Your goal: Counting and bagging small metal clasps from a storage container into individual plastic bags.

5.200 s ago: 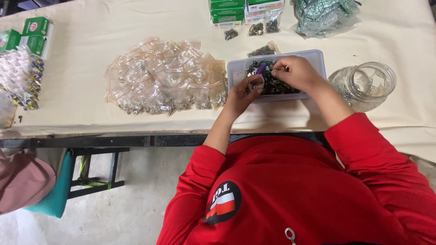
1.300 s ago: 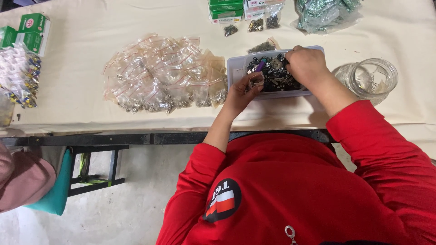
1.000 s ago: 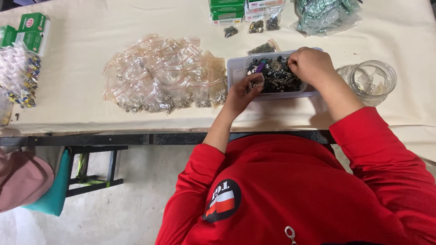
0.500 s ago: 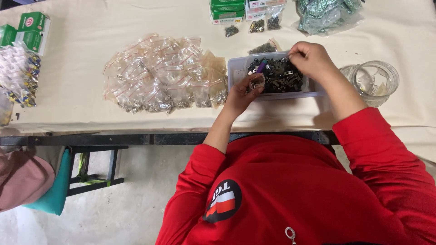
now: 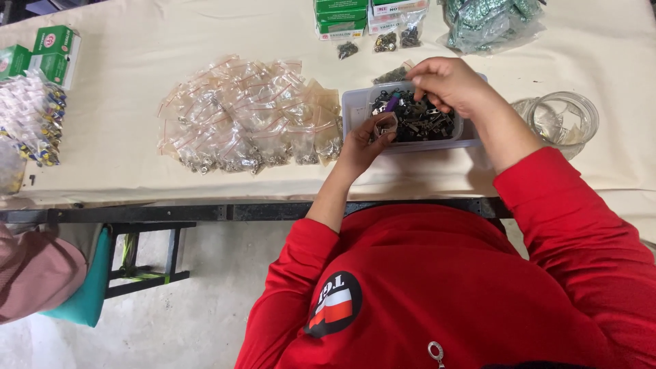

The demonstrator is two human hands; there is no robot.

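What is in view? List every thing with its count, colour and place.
tray: one, clear plastic, table centre, full of small dark metal parts
small bags: a heap, clear, left of the tray
glass jar: one, clear, right of the tray
green boxes: a stack, far edge of the table
green bundle: one, in clear wrap, far right corner
boxes: two, green and white, far left
table: one, cream cover
stool: one, dark frame, under the table
left hand: at the tray's near edge, pinching a small clear bag
right hand: over the tray, fingertips among the parts
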